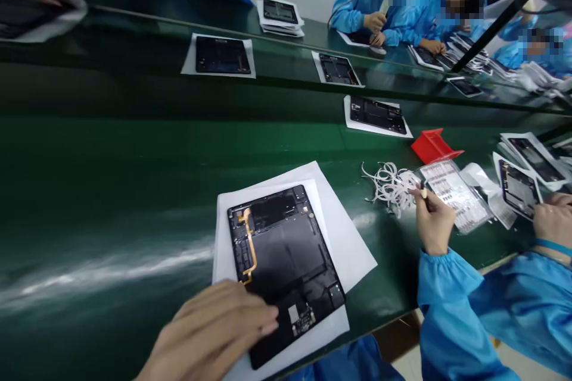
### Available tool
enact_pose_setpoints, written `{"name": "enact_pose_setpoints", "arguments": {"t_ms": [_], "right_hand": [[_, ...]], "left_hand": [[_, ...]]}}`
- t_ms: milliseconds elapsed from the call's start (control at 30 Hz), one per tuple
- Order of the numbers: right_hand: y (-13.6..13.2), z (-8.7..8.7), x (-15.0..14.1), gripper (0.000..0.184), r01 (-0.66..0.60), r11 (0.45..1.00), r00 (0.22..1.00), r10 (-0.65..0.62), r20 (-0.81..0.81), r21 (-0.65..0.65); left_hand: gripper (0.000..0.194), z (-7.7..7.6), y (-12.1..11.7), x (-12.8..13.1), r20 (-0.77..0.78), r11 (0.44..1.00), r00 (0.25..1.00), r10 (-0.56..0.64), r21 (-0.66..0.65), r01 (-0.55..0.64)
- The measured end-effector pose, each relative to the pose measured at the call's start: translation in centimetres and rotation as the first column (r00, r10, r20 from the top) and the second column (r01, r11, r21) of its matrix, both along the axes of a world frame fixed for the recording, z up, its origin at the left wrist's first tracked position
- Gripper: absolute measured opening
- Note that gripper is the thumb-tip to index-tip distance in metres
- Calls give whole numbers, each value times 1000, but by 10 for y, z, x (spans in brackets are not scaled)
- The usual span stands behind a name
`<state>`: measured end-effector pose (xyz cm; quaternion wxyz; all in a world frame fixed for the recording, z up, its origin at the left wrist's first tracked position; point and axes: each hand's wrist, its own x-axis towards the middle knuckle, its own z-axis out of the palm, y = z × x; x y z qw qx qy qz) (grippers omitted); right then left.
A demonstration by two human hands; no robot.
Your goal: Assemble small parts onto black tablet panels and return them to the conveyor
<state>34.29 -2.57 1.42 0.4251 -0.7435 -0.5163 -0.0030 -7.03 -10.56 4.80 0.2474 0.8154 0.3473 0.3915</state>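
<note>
An opened black tablet housing (286,250), with a gold flex cable (251,244) along its left side, lies on white paper sheets (348,256). My left hand (218,330) is over its lower left edge, fingers stretched and slightly blurred; contact is unclear. Off to the right, my right hand (433,223) pinches a small black-and-cream piece (423,189), whose kind I cannot make out. Just beyond those fingertips is a tangle of white strips (388,184). A clear sheet of small labels (456,193) lies beside that hand.
A red bin (432,146) stands behind the strips. More tablet housings on paper (378,114) lie along the green bench (111,190) and raised ledge. A neighbour's hand (554,217) holds a tablet (518,187) at right. Several people in blue work across the bench.
</note>
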Motion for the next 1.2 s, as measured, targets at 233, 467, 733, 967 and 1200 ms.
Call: {"name": "enact_pose_setpoints", "arguments": {"t_ms": [233, 467, 733, 967, 1200], "right_hand": [[-45, -8, -94, 28, -571, 816, 809, 578, 107, -90], [-59, -31, -145, 55, -843, 461, 493, 869, -53, -277], [-59, -35, -138, 59, -853, 436, 475, 876, -81, -286], [-59, -35, -138, 59, -858, 425, 470, 876, -108, -287], [-60, -35, -138, 59, -856, 427, 473, 875, -106, -291]], "left_hand": [[13, -29, 80, 17, -15, 964, 992, 123, -234, -123], [8, -51, 94, 25, -146, 909, 976, 163, -363, -206], [6, -49, 92, 31, -224, 911, 956, 189, -324, -256], [6, -49, 92, 32, -230, 913, 953, 196, -312, -263], [6, -50, 92, 32, -239, 916, 950, 201, -298, -269]]}}
